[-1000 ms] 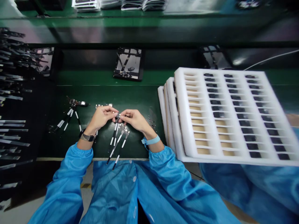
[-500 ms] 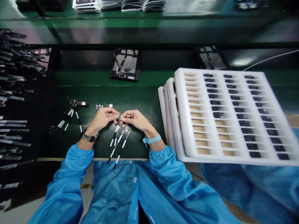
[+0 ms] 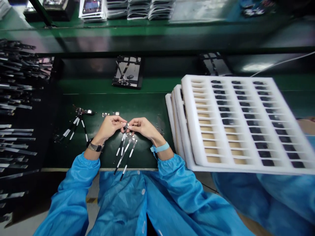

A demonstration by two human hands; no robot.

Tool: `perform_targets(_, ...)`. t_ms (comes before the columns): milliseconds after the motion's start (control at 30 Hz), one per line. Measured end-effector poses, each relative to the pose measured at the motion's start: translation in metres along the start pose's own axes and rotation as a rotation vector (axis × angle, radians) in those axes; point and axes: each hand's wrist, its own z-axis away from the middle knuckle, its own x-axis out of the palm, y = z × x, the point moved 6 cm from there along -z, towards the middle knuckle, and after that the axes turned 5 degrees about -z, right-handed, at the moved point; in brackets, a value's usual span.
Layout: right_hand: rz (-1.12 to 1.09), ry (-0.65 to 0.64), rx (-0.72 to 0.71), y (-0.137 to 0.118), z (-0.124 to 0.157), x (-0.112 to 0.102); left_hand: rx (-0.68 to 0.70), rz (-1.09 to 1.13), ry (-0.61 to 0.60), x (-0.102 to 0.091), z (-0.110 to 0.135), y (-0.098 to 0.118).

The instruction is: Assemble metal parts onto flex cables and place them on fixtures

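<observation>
Both my hands meet over the green bench, pinching a small circuit board with black-and-white ribbon cables trailing toward me. My left hand is closed on its left side. From the other side, my right hand is closed on the same board, its fingertips almost touching the left ones. Just under my fingers lie more small boards with ribbon cables, overlapping the held one. What the fingertips do on the board is too small to make out.
White foam trays with slotted dark parts are stacked at right. Left on the bench rests another cabled assembly; small boards lie behind my left hand. Many ribbon cables fill the far left. A black tray stands behind.
The camera view has shifted slightly, so the surroundings sit a little lower in the picture. My hands keep their pinch on the board, with hardly any visible movement.
</observation>
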Motion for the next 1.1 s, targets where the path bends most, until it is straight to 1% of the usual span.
perform_targets(100, -0.01, 0.002, -0.005, 0.0, -0.001, 0.003, 0.006, -0.027, -0.005, -0.002, 0.001, 0.005)
perform_targets(167, -0.035, 0.003, -0.009, -0.001, -0.002, 0.006, 0.026, -0.074, -0.015, -0.006, 0.005, 0.013)
perform_targets(300, -0.091, -0.051, -0.035, -0.005, -0.006, 0.017, 0.079, -0.206, 0.012, -0.022, 0.017, 0.039)
perform_targets(367, -0.097, -0.037, -0.056, -0.007, -0.011, 0.018, 0.096, -0.311, 0.039, -0.032, 0.023, 0.059)
perform_targets(433, -0.065, 0.06, -0.098, -0.008, -0.016, 0.012, 0.126, -0.428, 0.083, -0.042, 0.026, 0.085)
perform_targets(467, -0.032, 0.127, -0.128, -0.009, -0.018, 0.008, 0.145, -0.484, 0.128, -0.046, 0.026, 0.102)
perform_targets(533, 0.058, 0.256, -0.196, -0.013, -0.019, 0.0, 0.193, -0.579, 0.26, -0.053, 0.023, 0.141)
perform_targets(600, 0.149, 0.337, -0.261, -0.018, -0.018, -0.003, 0.234, -0.659, 0.394, -0.052, 0.013, 0.184)
perform_targets(633, 0.185, 0.356, -0.284, -0.02, -0.017, -0.003, 0.264, -0.689, 0.438, -0.047, 0.004, 0.206)
perform_targets(667, 0.215, 0.367, -0.302, -0.023, -0.016, -0.003, 0.304, -0.711, 0.457, -0.039, -0.009, 0.227)
perform_targets(733, 0.261, 0.37, -0.321, -0.027, -0.014, -0.001, 0.408, -0.747, 0.44, -0.012, -0.045, 0.264)
perform_targets(800, 0.309, 0.373, -0.321, -0.028, -0.013, 0.001, 0.497, -0.793, 0.368, 0.026, -0.093, 0.291)
perform_targets(833, 0.336, 0.378, -0.318, -0.028, -0.014, 0.001, 0.504, -0.835, 0.304, 0.049, -0.122, 0.299)
perform_targets(867, 0.362, 0.385, -0.31, -0.028, -0.015, 0.002, 0.495, -0.874, 0.238, 0.073, -0.152, 0.303)
perform_targets(900, 0.385, 0.396, -0.3, -0.027, -0.016, 0.002, 0.482, -0.923, 0.145, 0.1, -0.182, 0.305)
perform_targets(967, 0.421, 0.424, -0.268, -0.026, -0.017, 0.003, 0.489, -1.019, 0.028, 0.153, -0.239, 0.307)
perform_targets(1033, 0.442, 0.452, -0.256, -0.027, -0.016, 0.002, 0.547, -1.125, -0.012, 0.207, -0.287, 0.309)
perform_targets(1100, 0.44, 0.472, -0.303, -0.034, -0.011, -0.003, 0.606, -1.175, -0.027, 0.259, -0.324, 0.31)
